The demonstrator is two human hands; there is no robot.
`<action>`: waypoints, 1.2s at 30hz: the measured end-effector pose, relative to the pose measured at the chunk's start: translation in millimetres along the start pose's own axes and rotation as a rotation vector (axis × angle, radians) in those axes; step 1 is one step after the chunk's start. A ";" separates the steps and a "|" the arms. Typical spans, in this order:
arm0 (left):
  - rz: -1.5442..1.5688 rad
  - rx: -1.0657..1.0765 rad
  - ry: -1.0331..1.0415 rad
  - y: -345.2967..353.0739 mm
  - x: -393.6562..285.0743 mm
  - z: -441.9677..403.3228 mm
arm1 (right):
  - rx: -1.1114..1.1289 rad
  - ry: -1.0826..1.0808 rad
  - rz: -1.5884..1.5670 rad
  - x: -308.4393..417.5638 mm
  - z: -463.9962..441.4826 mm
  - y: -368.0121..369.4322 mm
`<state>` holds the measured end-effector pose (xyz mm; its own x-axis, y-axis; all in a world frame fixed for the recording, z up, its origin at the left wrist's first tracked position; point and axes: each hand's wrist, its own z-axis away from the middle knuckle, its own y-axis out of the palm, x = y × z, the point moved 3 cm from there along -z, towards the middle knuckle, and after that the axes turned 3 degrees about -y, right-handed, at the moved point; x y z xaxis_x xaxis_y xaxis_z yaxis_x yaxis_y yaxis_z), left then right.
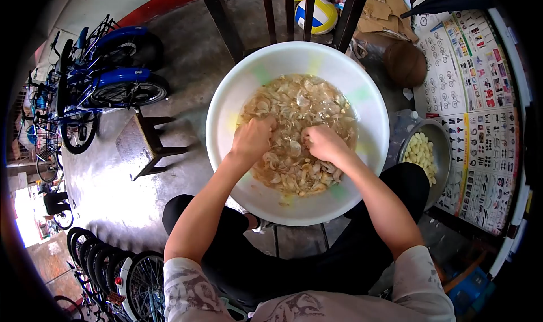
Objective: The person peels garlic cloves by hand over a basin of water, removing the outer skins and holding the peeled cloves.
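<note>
A large white plastic basin (370, 135) stands before me, holding brownish water covered with loose garlic skins (300, 93) and some cloves. Toward the basin's left side, my left hand (254, 136) is closed, its fingertips curled down among the skins. My right hand (324, 143) is closed too, right of the middle, with thumb and fingers drawn together at the water. Whatever either hand pinches is hidden by the fingers and skins. Peeled garlic cloves (419, 154) lie in a metal bowl (444, 158) beside my right knee.
A dark wooden chair (266, 16) stands behind the basin, with a volleyball (317, 16) beyond it. A basketball (405, 63) and cardboard (382, 11) lie at the back right. Left are a wooden stool (136, 141) and blue bicycles (121, 84). A printed poster board (469, 113) borders the right.
</note>
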<state>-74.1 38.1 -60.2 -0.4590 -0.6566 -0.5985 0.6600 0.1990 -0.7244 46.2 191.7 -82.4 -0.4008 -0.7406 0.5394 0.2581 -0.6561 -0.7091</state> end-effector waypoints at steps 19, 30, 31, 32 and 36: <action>0.053 -0.154 0.130 -8.4 7.4 11.8 | 0.036 0.088 -0.210 -5.9 9.2 -22.5; -0.231 -0.040 -0.112 13.8 18.3 -3.0 | -0.003 -0.019 0.071 2.1 2.6 6.1; -0.321 0.067 -0.106 17.5 19.0 -4.0 | 0.035 -0.022 0.073 5.1 5.3 1.3; -0.410 0.175 -0.101 20.3 21.2 -3.4 | 0.075 -0.026 0.074 9.5 7.2 -3.4; -0.274 0.168 0.001 12.8 20.9 3.0 | -0.071 -0.014 -0.040 12.6 9.2 -25.9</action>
<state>-73.4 24.7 -80.9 -0.6336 -0.6686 -0.3893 0.6005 -0.1078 -0.7923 42.5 197.9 -53.1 -0.3966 -0.7166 0.5738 0.1790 -0.6734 -0.7173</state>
